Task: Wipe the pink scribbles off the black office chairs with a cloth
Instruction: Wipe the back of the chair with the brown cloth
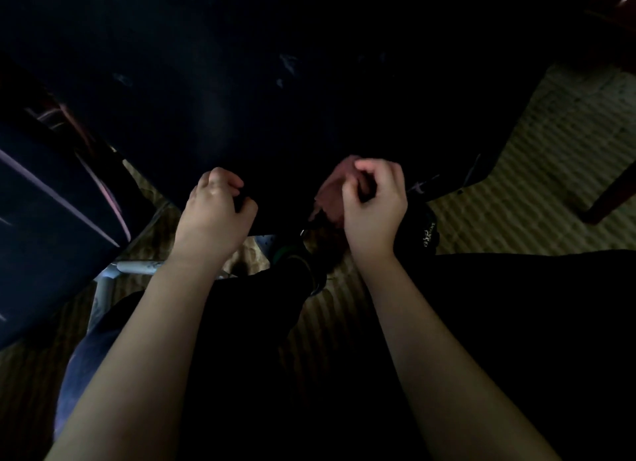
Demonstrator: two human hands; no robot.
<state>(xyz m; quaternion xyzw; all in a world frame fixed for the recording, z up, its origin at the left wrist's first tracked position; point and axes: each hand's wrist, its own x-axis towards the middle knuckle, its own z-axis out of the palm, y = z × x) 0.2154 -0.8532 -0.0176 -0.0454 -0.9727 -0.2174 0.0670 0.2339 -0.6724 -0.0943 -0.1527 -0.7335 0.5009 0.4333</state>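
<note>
The cloth [330, 192] sits at the near edge of the middle chair [275, 99]; a second chair [51, 219] stands left.

I found no text, label or number I could read. Small white print sat on a dark object [428, 235] at four o'clock from the right hand [373, 199], too blurred to decipher.

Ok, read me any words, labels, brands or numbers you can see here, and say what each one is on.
No text here is readable.
White print on a black object beside the right hand, which holds the crumpled pinkish cloth: too small and blurred to read.
Pale marks on the big black office chair: scribbles, not letters.
Pink lines on the dark chair at left: strokes, not letters.
</note>
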